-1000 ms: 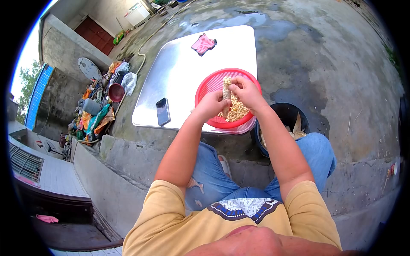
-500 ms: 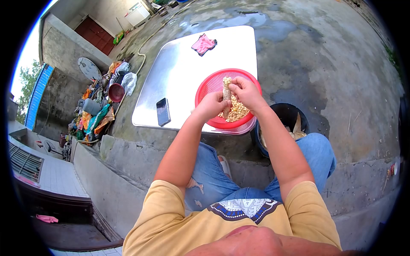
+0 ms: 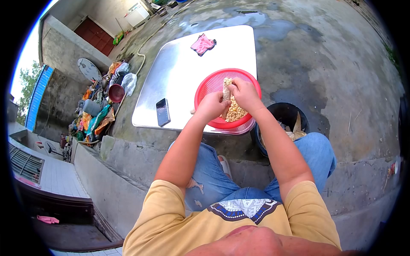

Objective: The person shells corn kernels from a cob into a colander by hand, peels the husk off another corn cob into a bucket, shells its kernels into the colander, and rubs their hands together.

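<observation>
A corn cob [image 3: 226, 91], mostly bare with pale kernels left near its far end, is held upright over a red plastic basket [image 3: 204, 88]. My left hand [image 3: 212, 106] is closed round the cob's lower part. On the right side, my right hand [image 3: 244, 93] grips the upper part, its thumb pressed against the kernels. Loose corn kernels [image 3: 236, 112] lie heaped in the basket below my hands. Part of the heap is hidden behind my fingers.
The basket stands at the near right corner of a shiny metal table [image 3: 171, 77]. A phone [image 3: 162, 112] and a pink cloth [image 3: 203, 45] lie on it. Right of the table, a black bucket [image 3: 279, 107] contains husks [image 3: 297, 133]. Piled clutter [image 3: 92, 106] lines the left wall.
My right hand has shifted slightly on the cob, its thumb turned further over the upper kernels. My left hand keeps its hold with little movement.
</observation>
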Demonstrator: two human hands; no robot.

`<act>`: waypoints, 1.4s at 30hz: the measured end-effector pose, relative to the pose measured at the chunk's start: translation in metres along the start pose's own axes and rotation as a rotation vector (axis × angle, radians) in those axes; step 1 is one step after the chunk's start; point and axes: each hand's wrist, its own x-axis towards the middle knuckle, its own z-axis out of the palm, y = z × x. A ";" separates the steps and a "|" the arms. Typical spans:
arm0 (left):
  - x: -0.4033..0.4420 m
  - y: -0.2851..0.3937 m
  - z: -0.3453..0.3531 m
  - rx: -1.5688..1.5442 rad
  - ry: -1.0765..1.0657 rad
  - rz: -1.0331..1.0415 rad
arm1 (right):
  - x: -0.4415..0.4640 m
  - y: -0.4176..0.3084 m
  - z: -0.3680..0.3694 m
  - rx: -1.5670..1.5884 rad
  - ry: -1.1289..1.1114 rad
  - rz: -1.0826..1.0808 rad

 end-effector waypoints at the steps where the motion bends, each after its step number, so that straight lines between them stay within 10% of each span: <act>1: -0.002 0.003 -0.001 -0.002 0.003 0.002 | -0.001 -0.002 -0.001 0.000 -0.009 0.014; 42: -0.004 0.011 -0.008 0.046 -0.042 -0.050 | 0.002 0.004 -0.002 0.257 -0.053 0.061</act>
